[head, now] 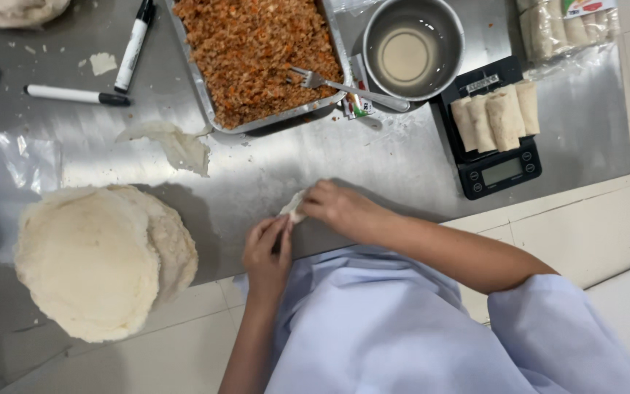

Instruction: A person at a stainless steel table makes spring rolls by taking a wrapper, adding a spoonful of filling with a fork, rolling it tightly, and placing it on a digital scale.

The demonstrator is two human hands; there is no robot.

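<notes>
Both my hands meet at the near edge of the steel table (293,160). My left hand (267,252) and my right hand (337,208) pinch a small folded piece of pale wrapper (293,208) between their fingertips; most of it is hidden by the fingers. A tall stack of round pale wrappers (96,255) lies to the left. Beyond the hands stands a metal tray of orange minced filling (257,51) with a fork (344,86) resting on its right rim.
A steel bowl of cloudy liquid (411,52) sits right of the tray. Several finished rolls (496,117) lie on a black scale (497,171). A bag of rolls (566,29) is at far right. Two markers (74,95), a torn wrapper (176,146) and clear plastic (20,160) lie at left.
</notes>
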